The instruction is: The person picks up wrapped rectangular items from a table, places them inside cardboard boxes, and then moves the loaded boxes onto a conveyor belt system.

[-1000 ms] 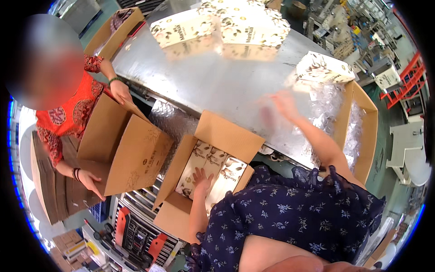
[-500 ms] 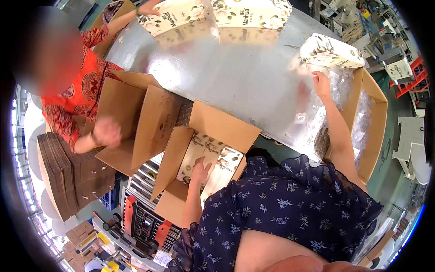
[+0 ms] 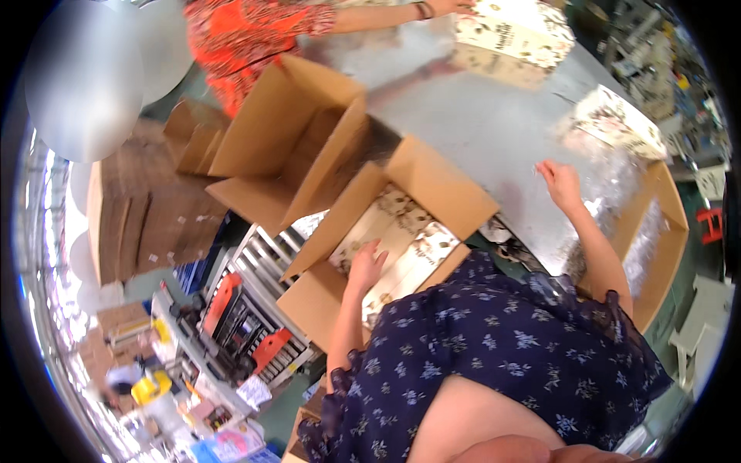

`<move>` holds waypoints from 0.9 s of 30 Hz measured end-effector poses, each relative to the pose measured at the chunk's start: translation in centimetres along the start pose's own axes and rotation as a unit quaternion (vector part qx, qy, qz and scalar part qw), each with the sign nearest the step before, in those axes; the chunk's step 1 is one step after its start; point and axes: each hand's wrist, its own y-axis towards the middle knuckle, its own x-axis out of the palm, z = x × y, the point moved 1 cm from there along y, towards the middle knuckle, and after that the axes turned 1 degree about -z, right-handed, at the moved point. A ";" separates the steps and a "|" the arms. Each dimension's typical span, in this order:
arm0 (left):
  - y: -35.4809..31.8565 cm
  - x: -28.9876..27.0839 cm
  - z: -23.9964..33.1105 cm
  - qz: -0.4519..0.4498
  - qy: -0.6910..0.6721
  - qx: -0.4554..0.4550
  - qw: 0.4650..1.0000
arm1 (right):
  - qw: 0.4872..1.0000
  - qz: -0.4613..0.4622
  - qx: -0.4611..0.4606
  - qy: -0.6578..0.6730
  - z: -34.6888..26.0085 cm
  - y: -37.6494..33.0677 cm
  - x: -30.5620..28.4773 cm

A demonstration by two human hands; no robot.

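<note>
Head view: right hand (image 3: 565, 187), fingers' state unclear, now farther from floral carton (image 3: 617, 123); left fingers (image 3: 370, 249) apart.

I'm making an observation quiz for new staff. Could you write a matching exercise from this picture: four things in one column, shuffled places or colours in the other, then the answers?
1. Left hand
2. Right hand
3. Co-worker's sleeve
4. Cardboard stack

A. Orange-red and patterned
B. Above the metal table, near clear plastic
C. Brown, toward the picture's left
D. On or just above floral packs inside an open carton

Pairs: 1-D, 2-B, 3-A, 4-C
</note>
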 end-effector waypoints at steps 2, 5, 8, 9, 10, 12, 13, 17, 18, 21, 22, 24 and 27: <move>-0.1 -1.2 -0.2 0.100 -0.069 -0.006 0.993 | 0.984 -0.001 -0.049 0.173 -7.4 1.8 0.2; -0.6 -3.4 2.5 0.317 -0.096 0.009 0.944 | 0.874 0.008 -0.310 0.375 -18.5 1.8 4.4; -0.7 -4.3 4.7 0.431 -0.136 0.026 0.891 | 0.843 -0.142 -0.466 0.229 -25.2 0.7 12.9; -0.2 -4.6 5.5 0.423 -0.127 0.029 0.897 | 0.817 -0.109 -0.531 0.198 -25.4 0.4 14.5; 0.2 -4.9 5.7 0.422 -0.115 0.028 0.899 | 0.781 -0.079 -0.598 0.164 -26.1 0.9 14.4; 1.1 -4.8 5.3 0.429 -0.108 0.053 0.895 | 0.785 -0.034 -0.610 0.101 -25.0 7.1 12.2; 1.1 -5.2 6.1 0.440 -0.088 0.059 0.892 | 0.781 -0.018 -0.620 0.071 -24.2 10.4 10.3; 2.6 -4.8 8.2 0.416 -0.070 0.020 0.906 | 0.914 0.232 -0.325 0.074 -10.3 31.1 2.2; 2.9 -4.7 9.0 0.413 -0.066 0.028 0.908 | 0.923 0.255 -0.279 0.069 -7.8 34.8 -1.3; 4.4 -4.0 12.6 0.394 -0.060 0.052 0.916 | 0.970 0.173 -0.137 -0.104 -0.8 43.1 -8.2; 5.3 -3.9 13.5 0.371 -0.055 0.071 0.924 | 0.937 0.081 -0.087 -0.330 0.3 45.6 -9.5; 7.1 -4.0 15.5 0.334 -0.042 0.095 0.937 | 0.934 -0.058 0.061 -0.347 4.2 47.4 -11.9; 9.8 -5.1 19.0 0.304 -0.049 0.121 0.944 | 0.964 0.006 -0.078 -0.254 6.5 45.0 -10.8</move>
